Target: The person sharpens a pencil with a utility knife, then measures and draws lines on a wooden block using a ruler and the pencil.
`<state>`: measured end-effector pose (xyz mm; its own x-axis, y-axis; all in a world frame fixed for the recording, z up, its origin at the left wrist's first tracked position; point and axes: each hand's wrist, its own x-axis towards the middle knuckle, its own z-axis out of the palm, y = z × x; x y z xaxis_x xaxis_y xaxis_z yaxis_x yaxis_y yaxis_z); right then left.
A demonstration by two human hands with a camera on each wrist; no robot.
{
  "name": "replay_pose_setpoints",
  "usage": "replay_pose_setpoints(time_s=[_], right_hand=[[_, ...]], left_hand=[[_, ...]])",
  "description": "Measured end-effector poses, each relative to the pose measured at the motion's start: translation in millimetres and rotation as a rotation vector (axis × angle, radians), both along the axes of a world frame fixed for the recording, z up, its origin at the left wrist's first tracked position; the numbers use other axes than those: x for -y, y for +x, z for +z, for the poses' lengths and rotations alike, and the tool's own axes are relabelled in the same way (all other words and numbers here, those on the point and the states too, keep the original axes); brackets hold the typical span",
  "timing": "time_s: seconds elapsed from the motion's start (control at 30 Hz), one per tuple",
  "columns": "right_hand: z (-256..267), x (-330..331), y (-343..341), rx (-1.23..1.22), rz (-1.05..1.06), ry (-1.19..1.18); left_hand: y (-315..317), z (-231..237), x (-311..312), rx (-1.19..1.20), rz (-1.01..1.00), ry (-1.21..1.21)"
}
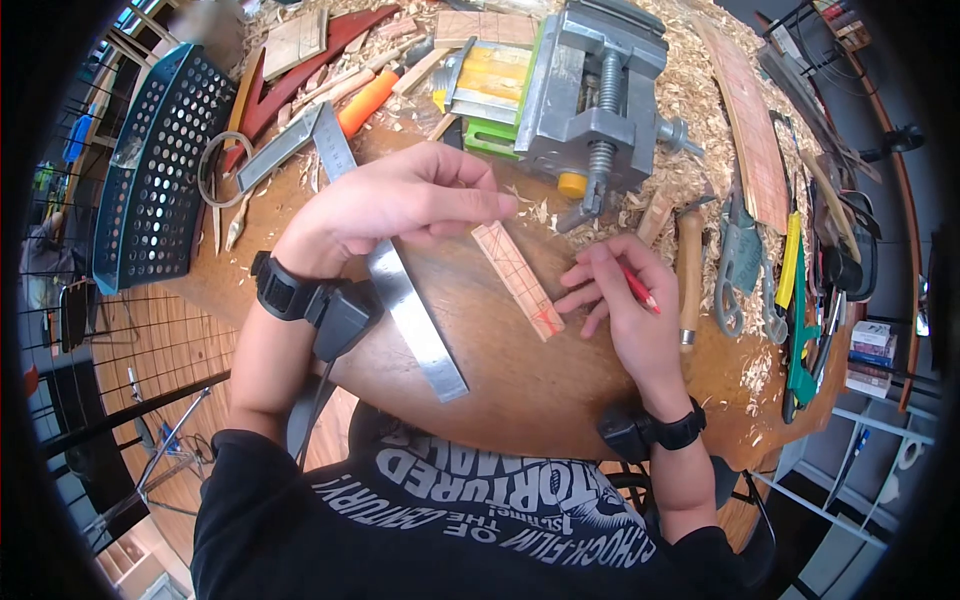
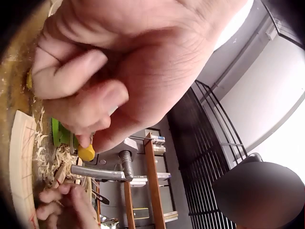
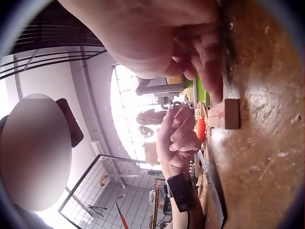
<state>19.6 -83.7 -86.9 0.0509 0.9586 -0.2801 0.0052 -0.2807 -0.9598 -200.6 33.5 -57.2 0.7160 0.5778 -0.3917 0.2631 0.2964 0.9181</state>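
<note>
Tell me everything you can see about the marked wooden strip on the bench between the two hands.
The wooden strip is pale and narrow, with a squared end. Dark lines run along and across its upper face, and a red scribble marks one end. It lies flat and slanted on the brown bench, its far end near the left hand, its red-marked end beside the right hand. Whether either hand touches it, I can't tell.

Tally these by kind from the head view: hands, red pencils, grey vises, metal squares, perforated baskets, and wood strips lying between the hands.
Hands: 2 (left hand, right hand)
Red pencil: 1
Grey vise: 1
Metal square: 1
Perforated basket: 1
Wood strip: 1
Total: 7
</note>
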Motion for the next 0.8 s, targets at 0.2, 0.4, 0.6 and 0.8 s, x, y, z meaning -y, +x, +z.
replay_pose_setpoints(time_s=[0.2,0.4,0.6,0.8], right_hand=[[-3.9,1.8,1.0,-0.012,0.083,-0.005],[-2.0,1.5,3.0,-0.037,0.064,-0.017],[1.5,3.0,7.7,0.038,0.122,0.028],[2.1,0.6,-2.3,-0.094,-0.065,0.017]], left_hand=[[4.8,-12.1,2.6,-0.04,-0.073,-0.014],[8.3,-21.9,2.6,0.166,-0.021,0.089],[4.4,-16.4,-2.1,0.107,0.04,0.115],[11.9,-29.9,-1.9,-0.001,0.04,0.307]])
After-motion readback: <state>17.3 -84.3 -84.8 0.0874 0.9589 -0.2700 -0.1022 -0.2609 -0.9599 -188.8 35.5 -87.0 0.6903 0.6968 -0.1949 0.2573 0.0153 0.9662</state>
